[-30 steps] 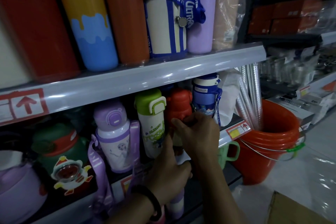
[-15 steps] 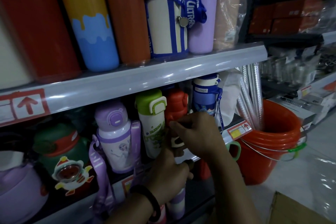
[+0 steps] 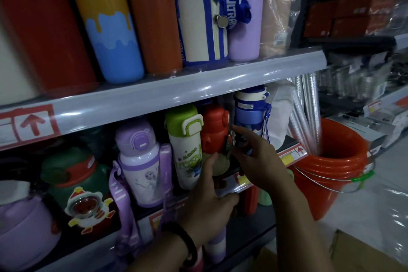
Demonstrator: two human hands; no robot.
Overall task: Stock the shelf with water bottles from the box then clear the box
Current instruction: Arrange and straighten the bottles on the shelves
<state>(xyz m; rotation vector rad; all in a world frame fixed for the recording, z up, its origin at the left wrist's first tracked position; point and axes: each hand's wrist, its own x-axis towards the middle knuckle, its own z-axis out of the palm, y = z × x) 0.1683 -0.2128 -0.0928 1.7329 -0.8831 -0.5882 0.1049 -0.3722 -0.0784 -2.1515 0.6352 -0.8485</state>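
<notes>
A bottle with a red lid (image 3: 215, 130) stands on the middle shelf (image 3: 231, 184) between a white bottle with a green lid (image 3: 187, 146) and a blue bottle (image 3: 249, 112). My left hand (image 3: 212, 201) grips its pale lower body from the front, thumb pointing up along it. My right hand (image 3: 258, 161) pinches a small dark tag or strap that hangs at the red bottle's right side. A purple bottle with a strap (image 3: 141, 161) stands further left. A corner of the cardboard box (image 3: 364, 254) shows on the floor at the bottom right.
The upper shelf (image 3: 198, 86) carries tall red, orange, blue and lilac flasks. A stack of orange buckets (image 3: 331, 168) with shiny rolls in it stands on the floor right of the shelf. More bottles sit on the shelf below, near my left wrist.
My right hand has slid right and a little up, so the red lid is now uncovered. My left thumb has risen against the bottle's lower body.
</notes>
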